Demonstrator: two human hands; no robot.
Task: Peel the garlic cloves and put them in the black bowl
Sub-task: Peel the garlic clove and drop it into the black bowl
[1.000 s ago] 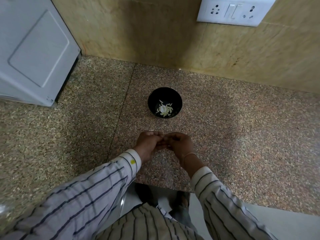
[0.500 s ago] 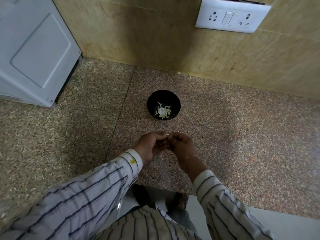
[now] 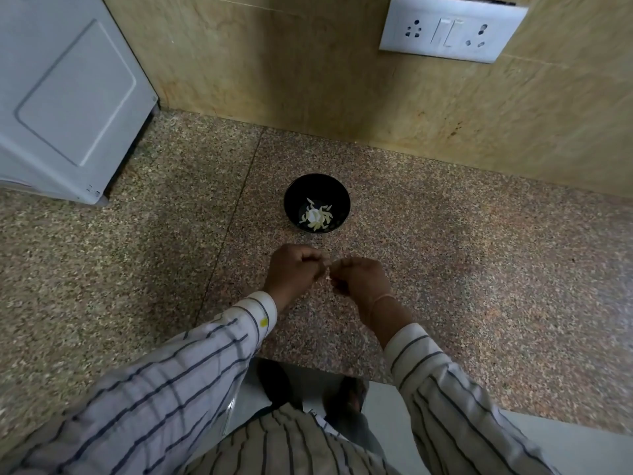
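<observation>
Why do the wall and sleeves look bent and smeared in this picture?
Head view: the wide-angle lens bows the wall and skews the switch plate; the striped sleeves blur near the bottom edge; the black bowl is sharper; light is dim and soft.

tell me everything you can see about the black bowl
The black bowl is small, round and deep, glossy inside; its material is unclear. It stands upright on the speckled stone counter, right of a seam. A small heap of pale garlic pieces lies at its bottom. Nothing else touches it: the left hand and right hand pinch a clove short of it.
</observation>
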